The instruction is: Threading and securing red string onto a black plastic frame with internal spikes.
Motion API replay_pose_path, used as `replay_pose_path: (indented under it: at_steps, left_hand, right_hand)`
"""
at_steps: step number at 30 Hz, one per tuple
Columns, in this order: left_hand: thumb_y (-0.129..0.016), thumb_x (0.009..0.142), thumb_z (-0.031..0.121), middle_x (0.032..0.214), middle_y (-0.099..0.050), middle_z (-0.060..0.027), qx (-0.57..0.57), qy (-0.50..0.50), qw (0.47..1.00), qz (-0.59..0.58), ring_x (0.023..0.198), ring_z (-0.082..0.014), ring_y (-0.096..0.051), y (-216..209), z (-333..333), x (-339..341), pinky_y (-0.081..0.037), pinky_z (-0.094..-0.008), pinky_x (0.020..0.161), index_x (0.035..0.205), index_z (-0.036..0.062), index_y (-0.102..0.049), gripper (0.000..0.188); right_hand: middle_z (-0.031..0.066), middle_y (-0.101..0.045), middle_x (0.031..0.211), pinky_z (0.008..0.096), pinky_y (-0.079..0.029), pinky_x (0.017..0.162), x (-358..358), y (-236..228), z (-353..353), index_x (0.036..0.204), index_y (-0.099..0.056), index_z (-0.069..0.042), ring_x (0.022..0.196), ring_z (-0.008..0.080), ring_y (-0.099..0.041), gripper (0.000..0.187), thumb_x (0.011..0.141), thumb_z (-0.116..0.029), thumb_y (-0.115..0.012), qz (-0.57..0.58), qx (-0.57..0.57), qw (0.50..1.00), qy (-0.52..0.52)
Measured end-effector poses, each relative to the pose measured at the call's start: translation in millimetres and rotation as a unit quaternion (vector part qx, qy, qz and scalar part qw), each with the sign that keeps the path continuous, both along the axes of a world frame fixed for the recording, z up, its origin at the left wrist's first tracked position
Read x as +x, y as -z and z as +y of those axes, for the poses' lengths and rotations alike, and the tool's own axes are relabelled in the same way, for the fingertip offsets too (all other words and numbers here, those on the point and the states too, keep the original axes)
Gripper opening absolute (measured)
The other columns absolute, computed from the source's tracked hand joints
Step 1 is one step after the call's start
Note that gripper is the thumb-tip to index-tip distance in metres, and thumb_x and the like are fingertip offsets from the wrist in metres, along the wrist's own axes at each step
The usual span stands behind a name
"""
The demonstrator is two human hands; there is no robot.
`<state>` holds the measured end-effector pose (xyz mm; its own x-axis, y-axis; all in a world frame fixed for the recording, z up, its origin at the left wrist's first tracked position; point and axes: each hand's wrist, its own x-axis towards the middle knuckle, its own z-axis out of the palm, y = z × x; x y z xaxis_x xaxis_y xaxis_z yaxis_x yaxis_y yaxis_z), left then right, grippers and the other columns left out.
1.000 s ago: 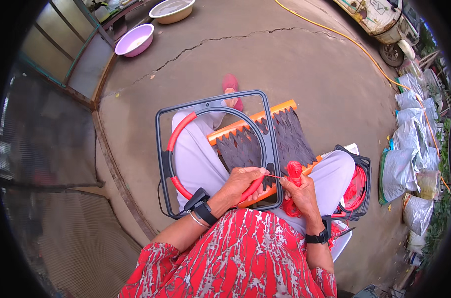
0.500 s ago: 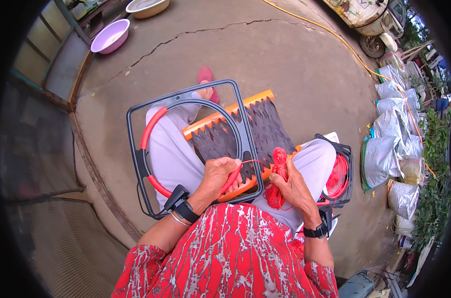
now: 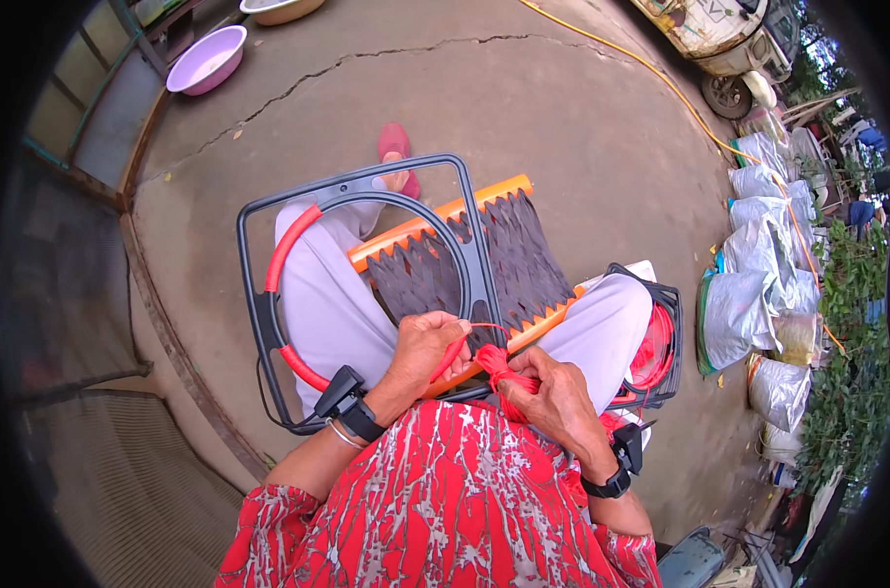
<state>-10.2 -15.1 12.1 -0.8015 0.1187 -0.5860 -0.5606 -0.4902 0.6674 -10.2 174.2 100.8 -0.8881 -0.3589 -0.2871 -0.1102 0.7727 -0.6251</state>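
L hand (image 3: 427,343) had thumb + fingertips pinched on a thin red cord strand (image 3: 486,324), right by a red-covered stretch (image 3: 448,361) of ring; exact contact under the fingers couldn't be told. R hand (image 3: 557,397) was curled round a loose, bunched hank of glossy red cord (image 3: 504,372), thumb on top, just beside the L. The strand arched slack b/w the two, so slack prob. wanted taking up w/ the R before the L pinch eased, else turns could've gone loose. Best: L pinch snug against the ring, R grip firm enough to stop the hank unravelling, light enough to let cord feed. Hank looked bulky; any pass thru the ring would've needed it squeezed narrow, no loops trailing.

Next out: black square frame w/ round inner ring (image 3: 477,284) lay over the lap, mostly above the L leg in pale lilac trousers (image 3: 327,284). Worth bracing it there vs. twisting. Ring had red cover at upper L + lower L too, bare black b/w. Beyond/under it sat an orange-tubed rack w/ dark grey fabric strips (image 3: 528,250); its jagged strip edges prob. could've snagged cord, so hank was best kept high. By the R knee: black openwork crate (image 3: 672,343) w/ coiled red cord (image 3: 650,348).
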Motion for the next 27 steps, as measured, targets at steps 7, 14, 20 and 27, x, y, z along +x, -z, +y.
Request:
replay_pose_path:
  at_steps: [7,14,20,27]
  left_hand:
    - [-0.066,0.087,0.009,0.069,-0.062,0.0011,-0.184,-0.075,0.977,0.081,0.057,-0.0038,-0.051,4.5,17.6,-15.5,-0.041,-0.0227,0.049,0.080,-0.0015,-0.068,0.013]
    - [-0.067,0.085,0.004,0.069,-0.062,-0.0012,-0.124,-0.155,0.978,0.064,0.059,-0.0053,-0.055,21.6,17.2,-13.9,-0.043,-0.0197,0.051,0.081,0.0003,-0.064,0.006]
    - [-0.067,0.084,0.003,0.069,-0.063,-0.0021,-0.148,-0.122,0.980,0.050,0.057,-0.0058,-0.055,27.1,24.7,-8.7,-0.043,-0.0209,0.049,0.082,0.0002,-0.062,0.006]
    - [-0.064,0.087,0.004,0.064,-0.062,-0.0050,-0.128,-0.029,0.991,-0.002,0.048,-0.0080,-0.053,20.2,23.9,1.4,-0.040,-0.0234,0.040,0.084,-0.0004,-0.059,0.008]
  right_hand:
    - [0.0180,-0.060,0.070,0.0495,-0.045,0.059,-30.1,51.9,-55.1,0.094,-0.051,-0.002,0.065,0.0388,-0.060,0.024,0.077,-0.011,-0.066,0.180,0.096,0.978,-0.040]
    - [0.0129,-0.054,0.087,0.0430,-0.044,0.073,-20.2,50.3,-45.7,0.090,-0.057,-0.003,0.087,0.0320,-0.053,0.019,0.073,-0.006,-0.066,0.242,0.053,0.968,-0.030]
    - [0.0112,-0.053,0.089,0.0401,-0.039,0.079,-38.2,73.3,-48.2,0.091,-0.057,-0.005,0.091,0.0304,-0.051,0.022,0.073,-0.010,-0.067,0.260,0.052,0.963,-0.056]
    - [0.0115,-0.061,0.092,0.0446,-0.041,0.077,-60.2,52.0,-39.2,0.099,-0.063,-0.007,0.089,0.0321,-0.056,0.024,0.078,-0.018,-0.067,0.179,-0.036,0.981,-0.064]
